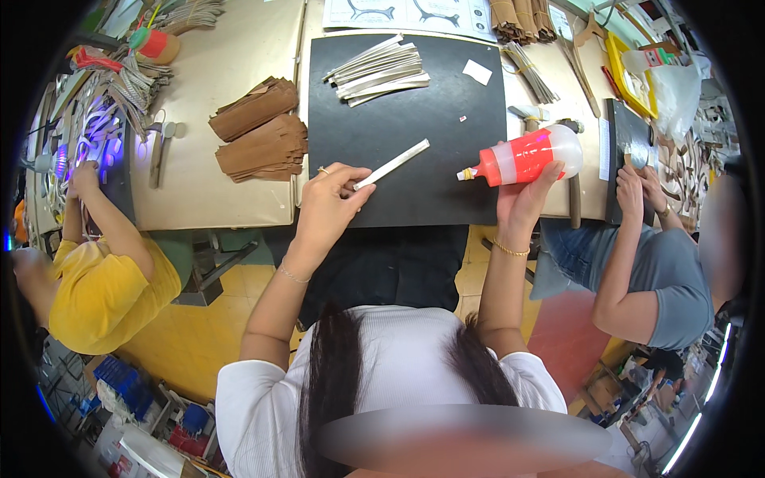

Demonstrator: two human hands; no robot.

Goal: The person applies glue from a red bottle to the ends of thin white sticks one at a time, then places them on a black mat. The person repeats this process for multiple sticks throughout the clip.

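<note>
My left hand (331, 199) pinches the near end of a long pale strip (394, 163) that lies slanted on a black mat (422, 119). My right hand (522, 195) holds a squeeze bottle (526, 157) with an orange body and a clear rear part, lying sideways above the mat's right edge. Its nozzle points left toward the strip. A pile of similar pale strips (381, 70) rests at the far side of the mat. A small white scrap (477, 72) lies at the mat's far right.
Two stacks of brown folded pieces (263, 131) sit on the beige table left of the mat. A person in yellow (103, 287) works at the left by a purple light; another in grey (661, 279) works at the right. Tools and bundles crowd the far edge.
</note>
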